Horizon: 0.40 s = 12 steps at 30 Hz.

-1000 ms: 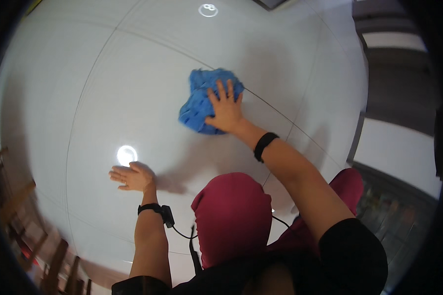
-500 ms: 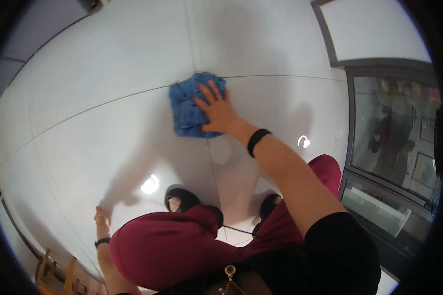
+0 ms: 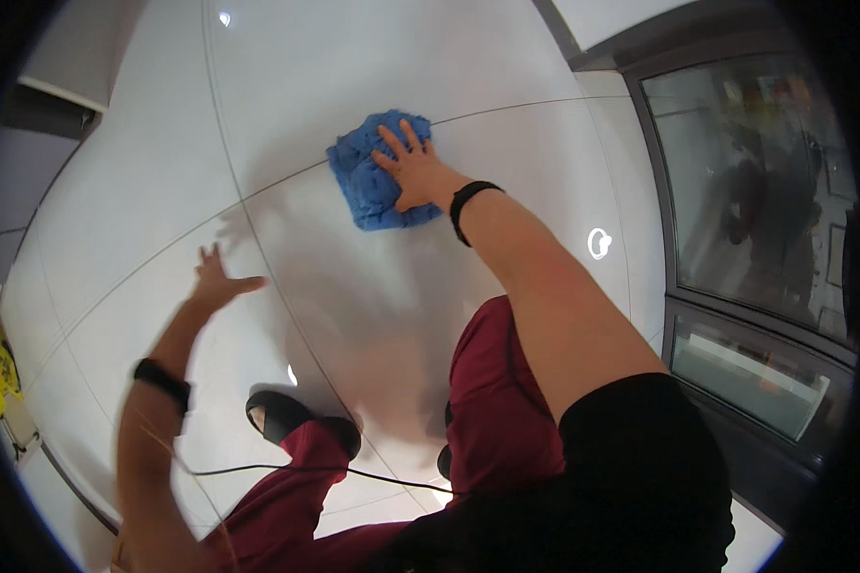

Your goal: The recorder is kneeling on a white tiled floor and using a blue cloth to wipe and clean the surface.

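Note:
A blue cloth (image 3: 365, 181), folded into a thick, rumpled pad, lies on the white tiled floor (image 3: 506, 57). My right hand (image 3: 419, 172) presses on its right part from above, palm down with fingers spread rather than wrapped round it. Off to the left, my left hand (image 3: 222, 282) is held out with nothing in it, its fingers and thumb apart. It appears raised over the tiles, with its shadow beyond the fingertips.
A dark-framed glass cabinet (image 3: 745, 201) stands along the right side. My black slippers (image 3: 282, 415) are on the floor below. A thin black cable (image 3: 373, 475) crosses in front of my legs. Something yellow (image 3: 2, 371) is at the left edge.
My left hand has come forward from beside my knee and spread its fingers. The view has shifted; my right hand stays spread on the cloth, and my legs have changed position.

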Available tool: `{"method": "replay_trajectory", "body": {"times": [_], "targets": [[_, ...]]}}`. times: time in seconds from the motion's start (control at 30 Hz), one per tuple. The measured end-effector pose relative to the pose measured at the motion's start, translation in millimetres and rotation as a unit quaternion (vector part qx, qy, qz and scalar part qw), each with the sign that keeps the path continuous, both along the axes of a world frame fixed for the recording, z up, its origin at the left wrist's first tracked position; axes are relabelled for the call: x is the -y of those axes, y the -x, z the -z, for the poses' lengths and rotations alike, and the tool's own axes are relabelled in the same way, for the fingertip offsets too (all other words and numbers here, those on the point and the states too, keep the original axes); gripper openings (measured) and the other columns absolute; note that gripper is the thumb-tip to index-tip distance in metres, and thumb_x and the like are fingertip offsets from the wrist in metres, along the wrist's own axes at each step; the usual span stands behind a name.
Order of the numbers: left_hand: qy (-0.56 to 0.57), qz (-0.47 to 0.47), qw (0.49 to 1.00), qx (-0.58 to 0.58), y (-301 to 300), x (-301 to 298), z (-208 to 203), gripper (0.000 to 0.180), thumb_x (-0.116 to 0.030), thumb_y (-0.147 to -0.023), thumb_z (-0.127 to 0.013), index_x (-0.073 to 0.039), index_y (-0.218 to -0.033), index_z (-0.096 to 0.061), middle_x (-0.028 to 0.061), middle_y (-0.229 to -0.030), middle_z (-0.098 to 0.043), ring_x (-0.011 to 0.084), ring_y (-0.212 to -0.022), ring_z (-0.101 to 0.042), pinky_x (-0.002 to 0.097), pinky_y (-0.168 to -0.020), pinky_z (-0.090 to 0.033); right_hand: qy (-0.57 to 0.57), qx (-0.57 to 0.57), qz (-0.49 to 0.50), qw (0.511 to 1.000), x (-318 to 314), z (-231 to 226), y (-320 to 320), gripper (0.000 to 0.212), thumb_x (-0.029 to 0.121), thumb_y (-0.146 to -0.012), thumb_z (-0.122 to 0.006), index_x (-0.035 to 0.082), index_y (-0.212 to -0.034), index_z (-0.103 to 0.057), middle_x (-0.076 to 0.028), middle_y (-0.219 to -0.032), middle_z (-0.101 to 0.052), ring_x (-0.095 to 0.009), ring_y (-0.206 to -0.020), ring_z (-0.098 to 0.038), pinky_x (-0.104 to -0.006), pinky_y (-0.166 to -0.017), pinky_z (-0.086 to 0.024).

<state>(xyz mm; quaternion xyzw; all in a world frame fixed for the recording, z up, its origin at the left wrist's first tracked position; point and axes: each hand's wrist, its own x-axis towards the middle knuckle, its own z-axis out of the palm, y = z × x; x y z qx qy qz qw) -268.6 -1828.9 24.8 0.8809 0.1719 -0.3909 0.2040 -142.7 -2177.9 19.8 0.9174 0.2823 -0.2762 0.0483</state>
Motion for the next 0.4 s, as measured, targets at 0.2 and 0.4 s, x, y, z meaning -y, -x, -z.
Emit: {"method": "replay_trajectory", "body": {"times": [0.2, 0.4], "targets": [[-0.085, 0.021, 0.995, 0.043, -6, 232, 11, 0.142, -0.047, -0.043, -0.085, -0.007, -0.138, 0.012, 0.0183, -0.144, 0.015, 0.0430, -0.131, 0.011, 0.0693, -0.093, -0.015, -0.057, -0.004, -0.007, 0.998, 22, 10, -2, 0.086, 0.029, -0.062, -0.072, 0.023, -0.136, -0.028, -0.008, -0.147, -0.001, -0.039, -0.134, 0.003, -0.0557, -0.104, -0.017], [-0.133, -0.023, 0.989, -0.052, 3, 262, -2, 0.141, -0.036, -0.046, -0.087, -0.007, -0.137, 0.017, 0.0181, -0.142, 0.023, 0.0459, -0.130, 0.014, 0.0680, -0.095, -0.014, -0.062, 0.001, 0.025, 0.998, 69, -6, -11, 0.086, 0.027, -0.065, -0.071, 0.024, -0.138, -0.024, -0.006, -0.148, 0.001, -0.037, -0.134, 0.002, -0.0565, -0.104, -0.017]]}}
